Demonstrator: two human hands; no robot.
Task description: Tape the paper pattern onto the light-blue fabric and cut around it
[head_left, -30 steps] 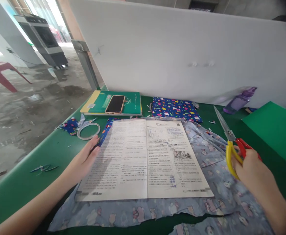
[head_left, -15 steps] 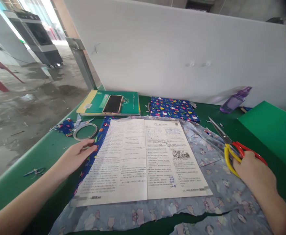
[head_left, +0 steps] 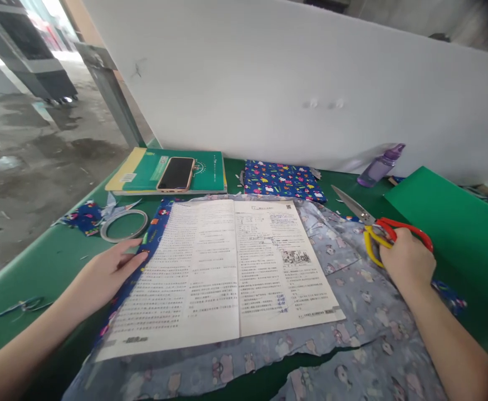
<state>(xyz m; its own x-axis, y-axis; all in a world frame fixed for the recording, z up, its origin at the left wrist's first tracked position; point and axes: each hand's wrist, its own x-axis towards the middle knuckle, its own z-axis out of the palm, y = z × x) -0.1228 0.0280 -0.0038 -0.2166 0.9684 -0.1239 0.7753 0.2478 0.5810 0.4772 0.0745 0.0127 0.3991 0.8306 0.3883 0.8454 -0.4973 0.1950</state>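
Observation:
An open booklet of printed pages (head_left: 214, 278) lies on a grey patterned sheet (head_left: 365, 306), with a blue patterned strip (head_left: 154, 236) showing along its left edge. My left hand (head_left: 102, 273) rests at that edge, thumb and fingers stretched out and a little apart, touching the strip. In my right hand (head_left: 411, 259) are scissors (head_left: 355, 206) with one red and one yellow handle loop. Their blades point forward and left above the sheet, and look closed. A ragged cut edge runs through the sheet near the front, with green table showing in the gap.
A roll of tape (head_left: 123, 225) and blue scraps (head_left: 87, 217) lie at left. Behind are a green book (head_left: 208, 167) with a phone (head_left: 177, 174) on it, a blue patterned packet (head_left: 283, 181), a purple bottle (head_left: 380, 167) and a green board (head_left: 448, 223). A white panel (head_left: 248, 83) rises at the back.
The view has shifted, so most things appear farther left. My right hand has moved the scissors forward and left over the sheet. My left hand stays at the booklet's left edge.

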